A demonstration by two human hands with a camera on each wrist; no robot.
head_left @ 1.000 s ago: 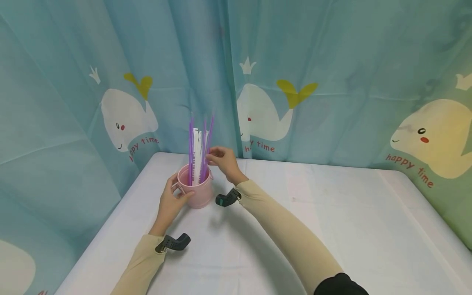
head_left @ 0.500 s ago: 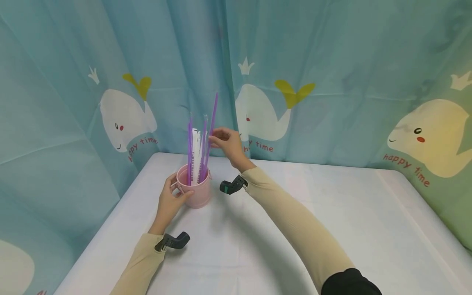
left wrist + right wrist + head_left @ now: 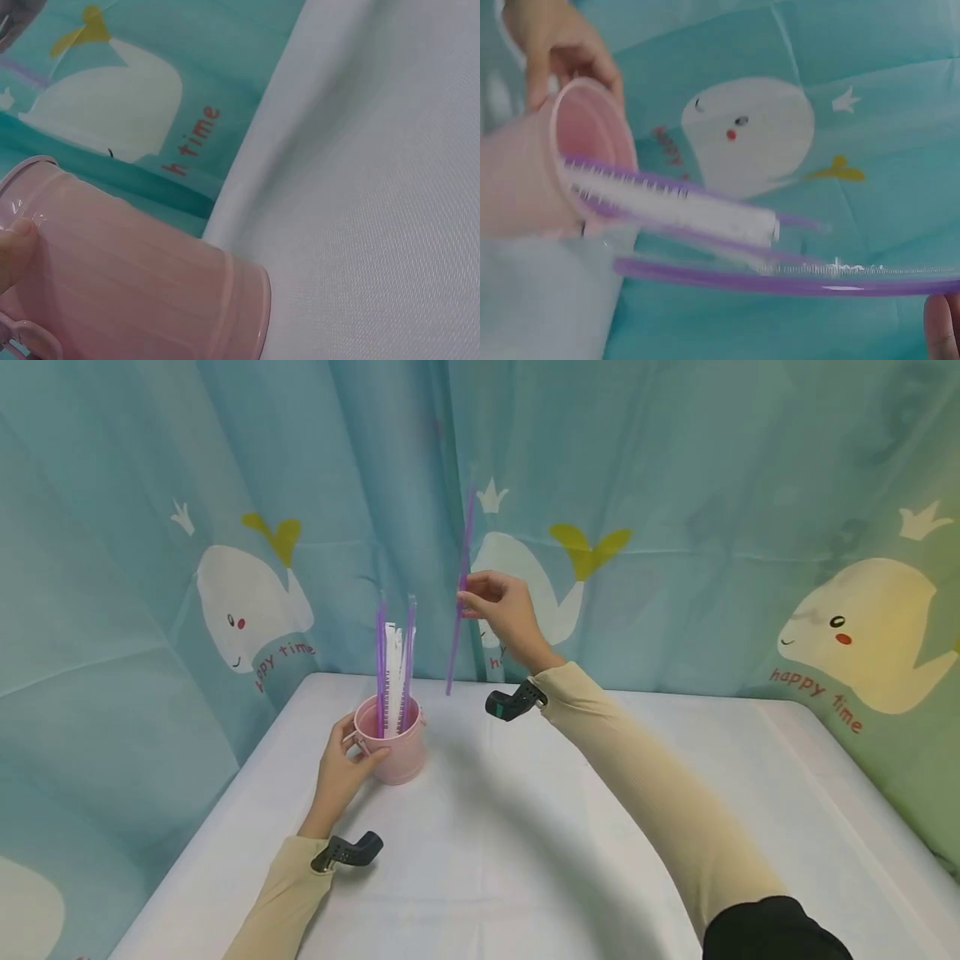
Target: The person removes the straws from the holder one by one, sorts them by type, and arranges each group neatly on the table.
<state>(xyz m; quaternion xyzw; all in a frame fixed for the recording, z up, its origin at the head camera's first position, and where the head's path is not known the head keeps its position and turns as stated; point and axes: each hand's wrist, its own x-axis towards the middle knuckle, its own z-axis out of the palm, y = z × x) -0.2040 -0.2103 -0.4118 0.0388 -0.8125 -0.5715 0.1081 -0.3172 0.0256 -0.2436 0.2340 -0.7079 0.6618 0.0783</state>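
Note:
In the head view, my right hand (image 3: 508,612) pinches a purple straw (image 3: 453,652) between thumb and fingers, up in front of the curtain and right of a small pink bucket (image 3: 401,762). The right wrist view shows this straw (image 3: 780,283) inside a clear wrapper with a serrated end, a fingertip at its edge. My left hand (image 3: 341,781) grips the bucket at its left side, thumb on the near wall. Upright in the bucket stand other purple straws (image 3: 380,652) and white printed paper wrappers (image 3: 392,672). The bucket's base rests on the table.
A white cloth covers the table (image 3: 600,777). Behind and to the left hangs a blue-green curtain (image 3: 390,485) printed with whales. Dark wrist-camera mounts (image 3: 515,700) stick out from both sleeves.
My right hand has drawn one purple straw up out of the bucket and carried it up and to the right. The left hand and the bucket have stayed about where they were.

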